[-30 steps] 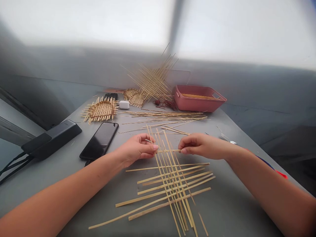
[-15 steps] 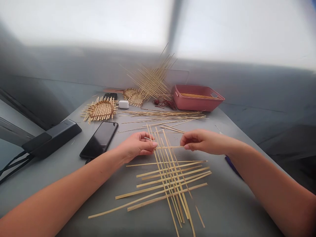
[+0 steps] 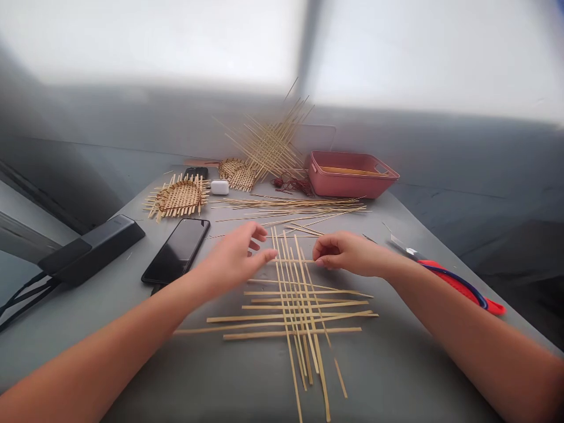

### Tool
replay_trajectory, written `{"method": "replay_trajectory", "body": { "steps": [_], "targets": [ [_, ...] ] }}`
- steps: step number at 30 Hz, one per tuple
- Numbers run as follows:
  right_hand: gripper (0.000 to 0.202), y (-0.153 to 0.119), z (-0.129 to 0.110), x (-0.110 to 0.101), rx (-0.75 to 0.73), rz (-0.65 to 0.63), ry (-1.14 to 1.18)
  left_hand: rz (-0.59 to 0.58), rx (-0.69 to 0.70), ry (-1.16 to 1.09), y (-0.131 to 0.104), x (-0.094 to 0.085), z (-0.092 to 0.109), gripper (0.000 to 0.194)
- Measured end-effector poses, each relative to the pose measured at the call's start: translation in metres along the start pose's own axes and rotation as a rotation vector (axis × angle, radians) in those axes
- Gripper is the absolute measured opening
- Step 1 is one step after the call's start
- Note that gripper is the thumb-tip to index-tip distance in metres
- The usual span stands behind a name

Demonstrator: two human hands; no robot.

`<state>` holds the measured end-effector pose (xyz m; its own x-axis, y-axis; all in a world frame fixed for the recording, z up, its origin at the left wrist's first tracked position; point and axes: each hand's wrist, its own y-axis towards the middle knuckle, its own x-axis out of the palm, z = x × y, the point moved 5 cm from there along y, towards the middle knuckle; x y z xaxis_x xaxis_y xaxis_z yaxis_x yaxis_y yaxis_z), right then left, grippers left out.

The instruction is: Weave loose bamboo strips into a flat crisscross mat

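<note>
A loose lattice of crossed bamboo strips (image 3: 304, 317) lies flat on the grey table in front of me. At its far end, my right hand (image 3: 346, 254) pinches the right end of a thin cross strip (image 3: 297, 261) that passes among the lengthwise strips. My left hand (image 3: 240, 252) is at the far left side of the lattice, thumb and fingers apart. Its thumb tip is close to the leftmost lengthwise strip; whether it touches I cannot tell.
Red-handled scissors (image 3: 458, 285) lie right of my right forearm. A phone (image 3: 176, 251) and a black power block (image 3: 92, 247) are at left. Behind are loose strips (image 3: 291, 205), a woven piece (image 3: 178, 197), a white case (image 3: 220, 187) and a pink basket (image 3: 348, 187).
My left hand has let go of the cross strip and opened, shifting left. The lattice has turned slightly, its crosswise strips now more level. My right hand has moved a little left, uncovering the scissors.
</note>
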<state>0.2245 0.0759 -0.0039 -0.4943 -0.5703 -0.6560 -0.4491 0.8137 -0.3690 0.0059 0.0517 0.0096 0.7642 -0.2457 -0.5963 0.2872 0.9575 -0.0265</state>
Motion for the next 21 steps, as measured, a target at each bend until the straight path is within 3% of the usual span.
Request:
{"method": "replay_trajectory", "body": {
  "steps": [3, 7, 13, 21],
  "targets": [
    [0.012, 0.001, 0.0, 0.001, -0.014, 0.047, -0.1, -0.134, 0.105, 0.343, -0.019, 0.013, 0.017, 0.037],
    [0.012, -0.008, -0.017, 0.002, -0.127, 0.146, -0.266, -0.291, 0.122, 0.618, -0.029, 0.035, 0.018, 0.028],
    [0.017, -0.021, -0.035, 0.023, -0.201, 0.001, -0.443, -0.314, 0.152, 0.553, -0.024, 0.04, 0.011, 0.029],
    [0.02, -0.023, -0.034, 0.034, -0.301, -0.012, -0.577, -0.306, 0.152, 0.5, -0.021, 0.041, 0.005, 0.026]
  ]
}}
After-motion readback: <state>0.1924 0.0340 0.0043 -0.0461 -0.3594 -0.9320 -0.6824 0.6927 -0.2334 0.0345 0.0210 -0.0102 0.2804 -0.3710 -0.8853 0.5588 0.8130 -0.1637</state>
